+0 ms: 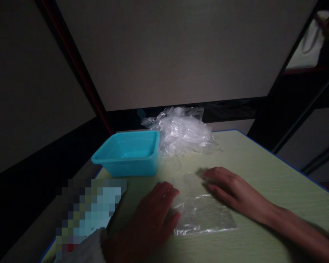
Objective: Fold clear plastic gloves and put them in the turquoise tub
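A clear plastic bag (205, 213) lies flat on the table between my two hands. My left hand (159, 212) is at its left edge, fingers bent forward and thumb apart from them; I see nothing held in it. On the right, my right hand (227, 184) rests with fingers stretched out over the bag's upper right corner, the thumb spread below them. Beyond the hands, a loose heap of crumpled clear plastic bags (183, 131) sits at the table's far edge. Left of that heap stands a turquoise plastic basin (131, 168), with nothing visible inside.
The pale table (263, 175) has a blue edge strip. A blurred-out, screen-like object (95, 212) lies at the left edge, close to my left sleeve. Behind the table rises a grey panel (181, 54) with dark trim. A white bag (309, 44) shows at the upper right.
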Available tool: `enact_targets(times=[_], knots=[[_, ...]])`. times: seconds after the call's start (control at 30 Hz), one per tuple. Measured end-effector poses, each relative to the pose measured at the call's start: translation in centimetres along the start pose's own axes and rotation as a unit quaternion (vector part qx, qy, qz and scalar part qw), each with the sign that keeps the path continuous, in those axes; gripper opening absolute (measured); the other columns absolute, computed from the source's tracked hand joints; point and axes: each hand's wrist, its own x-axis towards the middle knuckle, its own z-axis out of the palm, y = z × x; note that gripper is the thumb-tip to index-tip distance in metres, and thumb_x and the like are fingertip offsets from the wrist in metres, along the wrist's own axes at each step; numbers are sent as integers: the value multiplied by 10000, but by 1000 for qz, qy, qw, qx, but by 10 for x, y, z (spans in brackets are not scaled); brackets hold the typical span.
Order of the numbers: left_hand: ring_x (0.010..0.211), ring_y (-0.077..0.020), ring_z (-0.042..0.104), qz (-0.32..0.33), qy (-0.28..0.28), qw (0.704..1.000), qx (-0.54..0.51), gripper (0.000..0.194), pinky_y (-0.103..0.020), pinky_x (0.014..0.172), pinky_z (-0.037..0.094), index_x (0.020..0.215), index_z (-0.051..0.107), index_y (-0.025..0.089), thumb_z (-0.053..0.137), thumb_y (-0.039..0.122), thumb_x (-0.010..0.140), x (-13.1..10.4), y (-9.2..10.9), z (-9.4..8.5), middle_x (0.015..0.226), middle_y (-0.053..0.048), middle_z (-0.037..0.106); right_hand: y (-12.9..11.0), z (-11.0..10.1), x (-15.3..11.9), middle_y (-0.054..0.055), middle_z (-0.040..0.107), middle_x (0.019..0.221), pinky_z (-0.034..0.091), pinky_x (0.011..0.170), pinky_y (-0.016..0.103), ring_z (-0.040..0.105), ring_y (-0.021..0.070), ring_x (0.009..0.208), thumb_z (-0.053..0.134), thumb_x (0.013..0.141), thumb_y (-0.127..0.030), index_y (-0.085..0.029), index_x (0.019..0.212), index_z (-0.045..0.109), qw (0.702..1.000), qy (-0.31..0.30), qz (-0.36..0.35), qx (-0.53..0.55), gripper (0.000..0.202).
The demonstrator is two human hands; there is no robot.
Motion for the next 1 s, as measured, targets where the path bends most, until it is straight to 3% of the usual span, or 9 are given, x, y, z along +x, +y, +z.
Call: enact_targets(times=[0.07,0.17,0.47,0.7,0.83,0.9,1.0], knots=[[1298,-293,335,51,-32,998,30,452,-503,1043,320,1272,419,166,531,242,841,-2,-1,1,1392,-143,398,1,3,-1,130,627,1082,482,870,425,583,234,996,442,891,-256,-139,1125,548,1000,-15,-13,-15,282],[1357,-290,213,73,-81,993,46,573,-506,1081,255,1346,348,131,563,296,841,-1,-1,-3,1472,-152,259,2,5,-2,131,624,1116,480,885,426,581,231,1019,458,893,-270,-132,1173,529,999,-18,-16,-21,321],[1384,-293,46,44,-202,978,34,777,-520,1108,95,1427,219,138,590,437,814,8,5,-19,1511,-114,84,6,5,-1,120,626,1131,477,886,458,584,252,1026,476,888,-294,-184,1202,529,1000,-18,-6,-5,337],[1384,-290,-6,36,-218,974,39,861,-521,1104,78,1438,165,161,624,467,778,9,5,-18,1513,-103,23,4,5,-2,130,608,1161,467,910,459,565,253,1062,477,891,-309,-160,1217,515,1000,-25,-16,-6,360],[1379,-308,-43,47,-215,975,45,913,-533,1099,51,1437,171,142,601,571,756,10,6,-20,1510,-127,-2,4,4,-3,135,588,1200,450,937,478,543,257,1102,475,896,-313,-159,1247,491,999,-34,-24,-14,384],[1381,-297,-36,55,-203,977,42,804,-526,1101,50,1434,193,145,525,549,823,9,5,-20,1513,-119,17,2,4,-3,132,576,1231,411,973,512,530,265,1132,475,897,-322,-169,1270,477,998,-43,-30,-19,403],[1388,-262,-12,60,-185,980,45,602,-507,1108,60,1435,197,192,432,376,912,7,5,-18,1521,-72,40,-3,2,-4,137,512,1323,284,1048,563,451,286,1229,493,889,-360,-170,1331,425,995,-78,-55,-23,486]])
